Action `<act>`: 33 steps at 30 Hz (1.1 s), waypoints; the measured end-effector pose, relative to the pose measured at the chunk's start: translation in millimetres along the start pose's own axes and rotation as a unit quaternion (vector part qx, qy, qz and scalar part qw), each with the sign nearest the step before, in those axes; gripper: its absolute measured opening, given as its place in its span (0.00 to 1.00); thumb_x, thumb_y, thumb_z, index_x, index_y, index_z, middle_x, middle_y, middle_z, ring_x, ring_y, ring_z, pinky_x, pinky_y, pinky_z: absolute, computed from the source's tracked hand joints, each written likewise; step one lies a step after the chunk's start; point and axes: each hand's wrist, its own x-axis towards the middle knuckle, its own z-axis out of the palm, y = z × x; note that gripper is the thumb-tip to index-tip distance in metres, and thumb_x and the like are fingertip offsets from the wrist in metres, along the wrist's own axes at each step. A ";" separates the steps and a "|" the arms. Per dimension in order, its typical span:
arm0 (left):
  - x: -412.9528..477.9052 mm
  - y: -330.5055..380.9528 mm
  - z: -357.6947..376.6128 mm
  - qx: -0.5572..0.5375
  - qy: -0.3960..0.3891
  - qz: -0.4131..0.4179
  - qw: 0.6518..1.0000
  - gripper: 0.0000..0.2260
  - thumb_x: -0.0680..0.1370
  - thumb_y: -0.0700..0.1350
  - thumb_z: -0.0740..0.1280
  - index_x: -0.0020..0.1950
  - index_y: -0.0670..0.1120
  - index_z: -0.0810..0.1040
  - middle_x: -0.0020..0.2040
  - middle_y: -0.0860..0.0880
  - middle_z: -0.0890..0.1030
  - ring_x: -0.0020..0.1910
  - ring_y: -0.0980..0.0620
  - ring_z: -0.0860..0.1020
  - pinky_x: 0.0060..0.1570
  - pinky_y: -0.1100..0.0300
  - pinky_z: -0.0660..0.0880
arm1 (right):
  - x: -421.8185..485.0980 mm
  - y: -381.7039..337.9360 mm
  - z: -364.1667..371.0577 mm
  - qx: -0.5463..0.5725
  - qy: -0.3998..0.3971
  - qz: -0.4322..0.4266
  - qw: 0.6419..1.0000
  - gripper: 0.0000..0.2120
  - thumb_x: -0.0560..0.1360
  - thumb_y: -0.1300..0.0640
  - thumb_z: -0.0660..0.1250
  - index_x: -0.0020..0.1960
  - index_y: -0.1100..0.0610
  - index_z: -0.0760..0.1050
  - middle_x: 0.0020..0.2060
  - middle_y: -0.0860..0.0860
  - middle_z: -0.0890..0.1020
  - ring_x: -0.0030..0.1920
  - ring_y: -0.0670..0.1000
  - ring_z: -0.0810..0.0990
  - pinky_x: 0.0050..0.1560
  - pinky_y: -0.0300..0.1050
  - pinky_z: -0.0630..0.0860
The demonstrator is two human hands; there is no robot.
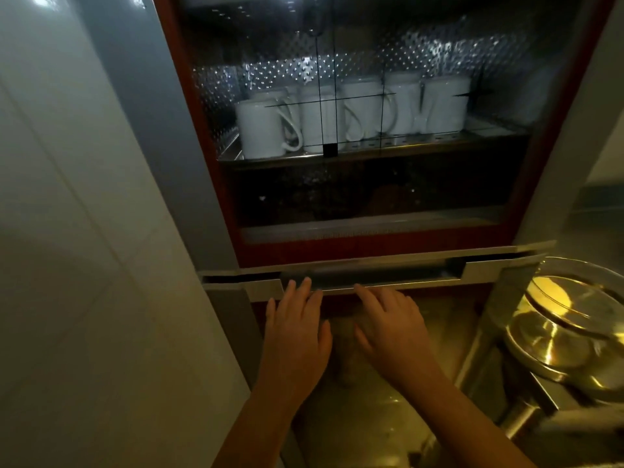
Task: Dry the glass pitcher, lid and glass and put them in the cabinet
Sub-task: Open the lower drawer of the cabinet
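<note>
You're pressing left hand (297, 320) and right hand (388, 319) flat, fingers straight and holding nothing, at the cabinet (202, 136) handle slot (378, 276). The glass pitcher (570, 336) is sitting just right, partly cropped. The middle shelf (368, 197) is showing too dark.

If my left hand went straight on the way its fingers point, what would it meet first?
The recessed handle slot of the cabinet: the left hand has its fingertips at the slot's lower lip, likely touching it, though depth is unclear.
</note>
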 end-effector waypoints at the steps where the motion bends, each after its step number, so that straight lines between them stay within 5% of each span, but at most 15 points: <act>1: 1.0 -2.2 0.4 -0.002 0.000 0.002 1.000 0.19 0.72 0.50 0.58 0.57 0.42 0.79 0.59 0.41 0.80 0.58 0.40 0.78 0.55 0.44 0.68 | 0.1 -1.2 1.6 -0.004 0.004 -0.004 1.000 0.30 0.59 0.53 0.79 0.59 0.56 0.76 0.47 0.54 0.81 0.47 0.54 0.82 0.46 0.57 0.80; 14: -0.3 -33.8 -15.1 0.006 -0.004 -0.024 1.000 0.21 0.73 0.49 0.56 0.58 0.41 0.79 0.59 0.40 0.79 0.60 0.38 0.76 0.55 0.39 0.67 | 21.9 -35.9 23.9 0.003 -0.056 -0.042 0.998 0.35 0.62 0.50 0.78 0.66 0.54 0.71 0.51 0.55 0.81 0.53 0.57 0.80 0.54 0.61 0.76; 17: -4.3 -40.1 -16.2 0.000 -0.006 -0.036 0.999 0.21 0.72 0.49 0.56 0.59 0.42 0.78 0.60 0.41 0.78 0.61 0.38 0.76 0.55 0.39 0.67 | 28.9 -49.8 29.8 0.008 -0.087 -0.062 0.994 0.33 0.73 0.49 0.68 0.73 0.50 0.60 0.64 0.57 0.73 0.66 0.58 0.70 0.67 0.62 0.60; 21: -7.5 -48.6 -18.5 -0.009 0.016 -0.041 0.999 0.20 0.72 0.48 0.57 0.60 0.42 0.76 0.60 0.41 0.78 0.60 0.38 0.76 0.54 0.37 0.69 | 36.6 -63.0 35.2 0.000 -0.151 -0.058 0.987 0.31 0.79 0.47 0.58 0.76 0.46 0.45 0.72 0.56 0.60 0.73 0.55 0.56 0.72 0.58 0.47; 33: -19.1 -58.8 -20.6 0.006 -0.018 -0.043 0.999 0.21 0.72 0.49 0.57 0.63 0.44 0.72 0.62 0.42 0.78 0.62 0.37 0.74 0.56 0.39 0.66 | 45.2 -77.3 51.8 -0.021 -0.193 -0.080 0.978 0.32 0.79 0.49 0.57 0.75 0.44 0.41 0.69 0.57 0.62 0.71 0.58 0.58 0.71 0.63 0.48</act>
